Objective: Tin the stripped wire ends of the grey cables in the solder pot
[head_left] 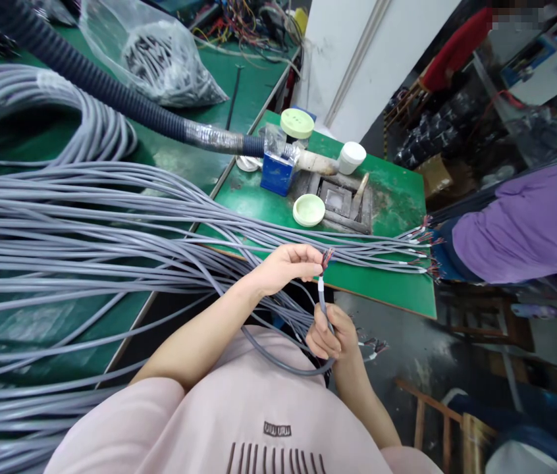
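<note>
My right hand (330, 332) is wrapped round a grey cable (323, 301) a little below its end, which points up. A white band circles the cable near the top. Thin red and dark wires (326, 259) fan out of that end, and my left hand (292, 266) pinches them between thumb and fingertips. From my right fist the cable loops down across my front and back to the left. Behind my hands a bundle of grey cables (259, 230) crosses the green bench (392, 293), their stripped ends lying near its right edge.
A blue box (277, 172) with a ribbed hose (150, 115), a pale green dish (309, 210), a white tub (351, 157) and a grimy metal tray (357, 220) stand on the bench. Coiled cable (105, 131) lies left. A person in purple (530, 224) is at right.
</note>
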Motion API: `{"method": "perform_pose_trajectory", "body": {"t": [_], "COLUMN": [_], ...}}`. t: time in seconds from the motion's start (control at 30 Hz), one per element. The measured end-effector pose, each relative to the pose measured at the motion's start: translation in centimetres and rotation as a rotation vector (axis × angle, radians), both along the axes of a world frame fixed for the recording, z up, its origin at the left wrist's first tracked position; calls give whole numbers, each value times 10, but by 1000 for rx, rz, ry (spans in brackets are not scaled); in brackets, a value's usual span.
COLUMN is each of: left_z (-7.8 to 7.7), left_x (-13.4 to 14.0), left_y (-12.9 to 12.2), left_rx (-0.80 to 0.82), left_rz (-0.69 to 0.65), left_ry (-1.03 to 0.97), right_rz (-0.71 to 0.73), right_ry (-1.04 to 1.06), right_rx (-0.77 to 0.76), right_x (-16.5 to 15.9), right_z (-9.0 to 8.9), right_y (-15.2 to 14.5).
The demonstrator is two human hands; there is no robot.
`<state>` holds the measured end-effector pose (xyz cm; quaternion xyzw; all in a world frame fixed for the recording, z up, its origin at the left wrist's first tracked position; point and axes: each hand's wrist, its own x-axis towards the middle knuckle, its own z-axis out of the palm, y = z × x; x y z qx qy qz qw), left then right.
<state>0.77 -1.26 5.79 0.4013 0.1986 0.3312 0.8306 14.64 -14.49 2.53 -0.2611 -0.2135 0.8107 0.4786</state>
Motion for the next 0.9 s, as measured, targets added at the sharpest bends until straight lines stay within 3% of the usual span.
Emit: {"method": "perform_pose_trajectory", "body": {"t": [0.43, 0.9], "left_z": [-8, -3], "left_x": [7, 12], "left_y": [-9, -13], "left_rx": [-238, -183], "left_rz": [-71, 86], "left_ry": [-139, -58], "right_rz": [-19, -35], "right_ry": [126, 86], "right_rx": [66, 41], "right_x": [1, 2], "right_z": [-7, -10], "right_y": [-3, -2]}}
